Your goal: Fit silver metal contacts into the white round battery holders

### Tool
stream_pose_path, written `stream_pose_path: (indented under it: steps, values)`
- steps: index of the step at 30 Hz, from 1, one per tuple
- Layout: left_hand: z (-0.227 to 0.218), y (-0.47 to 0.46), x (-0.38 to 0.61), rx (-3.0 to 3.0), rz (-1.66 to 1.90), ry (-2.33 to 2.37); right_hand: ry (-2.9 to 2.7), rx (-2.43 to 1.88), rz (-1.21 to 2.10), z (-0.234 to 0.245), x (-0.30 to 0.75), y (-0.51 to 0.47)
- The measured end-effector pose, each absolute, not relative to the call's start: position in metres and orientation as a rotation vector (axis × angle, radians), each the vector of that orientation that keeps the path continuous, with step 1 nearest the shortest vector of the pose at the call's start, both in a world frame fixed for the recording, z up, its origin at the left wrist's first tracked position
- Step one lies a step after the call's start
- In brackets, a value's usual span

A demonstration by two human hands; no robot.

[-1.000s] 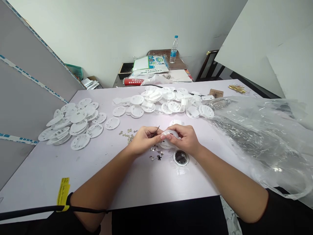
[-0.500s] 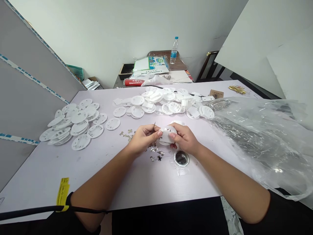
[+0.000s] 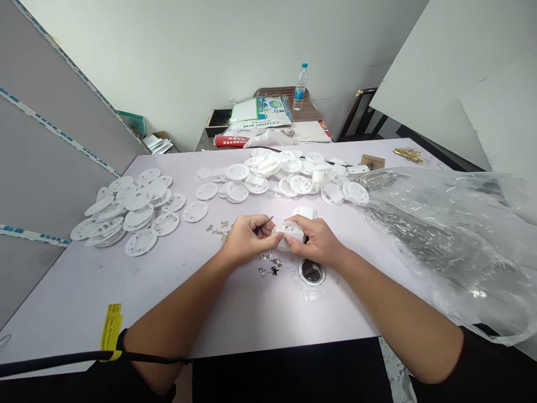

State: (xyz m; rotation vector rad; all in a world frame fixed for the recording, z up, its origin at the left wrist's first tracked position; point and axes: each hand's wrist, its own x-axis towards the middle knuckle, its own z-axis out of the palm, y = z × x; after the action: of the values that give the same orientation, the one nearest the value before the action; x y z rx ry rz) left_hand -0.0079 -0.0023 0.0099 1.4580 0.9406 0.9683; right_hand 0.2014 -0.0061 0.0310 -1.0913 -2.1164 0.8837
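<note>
Both my hands meet over the middle of the table, holding one round white plastic disc [image 3: 289,235] with small slots. My left hand [image 3: 250,238] pinches its left edge with the thumb; a thin dark pointed tool [image 3: 268,220] also sticks out from between its fingers. My right hand [image 3: 315,238] grips the disc's right side, thumb on its face. Small metal pieces [image 3: 274,263] lie just below the hands, and brassy ones [image 3: 218,229] lie to the left. A round black part with a pale rim [image 3: 312,271] sits below my right hand, apparently taped down.
Piles of white discs lie at the left [image 3: 138,201] and along the back [image 3: 268,168]. A large clear plastic bag [image 3: 453,240] covers the right side. A black cable with a yellow tag [image 3: 111,330] crosses the front left. A water bottle [image 3: 300,87] stands behind.
The disc has turned and tilted slightly in my hands, showing its face differently. My left fingers and the pointed tool have shifted a little to the right. The scattered parts stay put.
</note>
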Motion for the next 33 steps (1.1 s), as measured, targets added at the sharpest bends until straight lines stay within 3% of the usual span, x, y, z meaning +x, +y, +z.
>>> stream_pose_path:
  steps: [8,18,21,23,25,28,33]
  values:
    - [0.016,0.002,-0.016,1.493,0.885,0.729,-2.077,-1.031,0.916,0.028,0.207,-0.004]
    - [0.023,-0.001,-0.013,1.604,0.978,0.960,-2.171,-1.061,0.749,0.030,0.208,0.000]
    - [0.041,0.013,-0.044,1.730,1.182,1.181,-2.132,-1.142,0.564,0.031,0.213,0.007]
    - [0.058,0.023,-0.079,1.852,1.311,1.594,-2.122,-1.266,0.434,0.029,0.217,0.012]
    - [0.075,0.031,-0.117,2.019,1.219,2.079,-2.143,-1.411,0.332,0.025,0.219,0.015]
    - [0.092,0.036,-0.160,2.074,0.744,2.633,-2.158,-1.553,0.267,0.019,0.220,0.017]
    - [0.093,0.038,-0.184,1.635,0.125,2.856,-2.207,-1.642,0.312,0.016,0.223,0.018]
